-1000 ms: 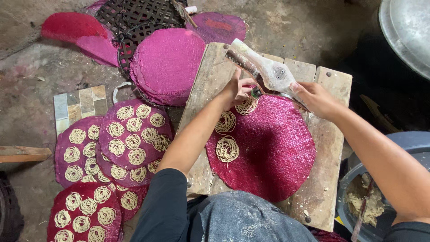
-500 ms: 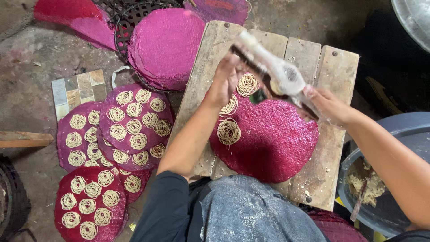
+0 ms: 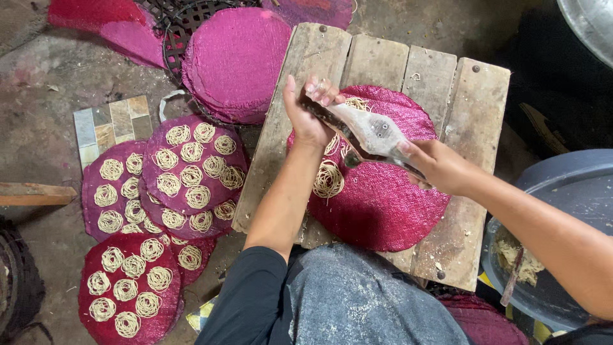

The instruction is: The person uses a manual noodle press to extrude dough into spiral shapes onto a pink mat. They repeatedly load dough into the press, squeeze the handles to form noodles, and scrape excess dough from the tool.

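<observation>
A round magenta woven mat (image 3: 383, 204) lies on a wooden plank board (image 3: 440, 76). A few pale noodle coils (image 3: 328, 179) sit on its left part. Both hands hold a wooden noodle press (image 3: 367, 128) above the mat. My left hand (image 3: 308, 112) grips its far handle end, fingers curled around it. My right hand (image 3: 437, 167) grips the near handle. The press body hides part of the coils under it.
Left of the board, several magenta and red mats (image 3: 191, 172) covered in noodle coils lie overlapped on the floor. A stack of bare mats (image 3: 239, 61) rests on a dark basket behind. A grey basin with dough (image 3: 543, 255) stands at right. Tile pieces (image 3: 108, 124) lie at left.
The press has swung lower over the mat's upper left. My left hand moved from the coils onto the press's far handle. One more coil lies on the mat.
</observation>
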Demonstrator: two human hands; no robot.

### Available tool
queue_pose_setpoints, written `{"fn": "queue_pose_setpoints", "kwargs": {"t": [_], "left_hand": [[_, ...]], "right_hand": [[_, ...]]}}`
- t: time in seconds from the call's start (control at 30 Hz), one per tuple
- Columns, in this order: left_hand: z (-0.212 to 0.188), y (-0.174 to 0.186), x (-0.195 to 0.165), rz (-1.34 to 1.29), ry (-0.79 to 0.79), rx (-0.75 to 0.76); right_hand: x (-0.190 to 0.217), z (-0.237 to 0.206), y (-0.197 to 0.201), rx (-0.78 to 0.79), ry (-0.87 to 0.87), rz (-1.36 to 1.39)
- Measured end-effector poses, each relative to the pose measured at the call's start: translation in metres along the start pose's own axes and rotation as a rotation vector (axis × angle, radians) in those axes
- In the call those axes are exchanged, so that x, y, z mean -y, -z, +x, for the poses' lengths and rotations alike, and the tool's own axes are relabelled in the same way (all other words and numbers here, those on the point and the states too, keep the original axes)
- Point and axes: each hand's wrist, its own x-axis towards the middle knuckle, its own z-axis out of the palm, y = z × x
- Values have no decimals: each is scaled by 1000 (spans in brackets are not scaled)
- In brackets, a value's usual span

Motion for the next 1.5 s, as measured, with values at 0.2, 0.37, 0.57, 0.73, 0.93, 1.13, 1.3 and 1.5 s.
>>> {"fn": "queue_pose_setpoints", "kwargs": {"t": [0.2,0.37,0.57,0.73,0.93,1.13,1.3,1.5], "left_hand": [[14,-15,18,-13,-77,-65],[13,-22,-1,68,-74,-88],[16,-18,27,0,-107,-181],[33,-18,20,14,33,-16],[15,16,29,1106,699,-369],[-4,41,24,1296,748,-115],[-38,13,9,1941,425,139],[-66,-53,-1,2490,36,476]], "right_hand": [[2,5,21,-144,13,-201],[-4,15,7,-145,162,-62],[-22,24,29,-159,39,-167],[-28,33,37,-281,209,-89],[-36,33,40,-212,156,-18],[-61,51,25,-292,206,-5],[-86,63,21,-432,409,145],[-59,8,16,-279,385,158]]}}
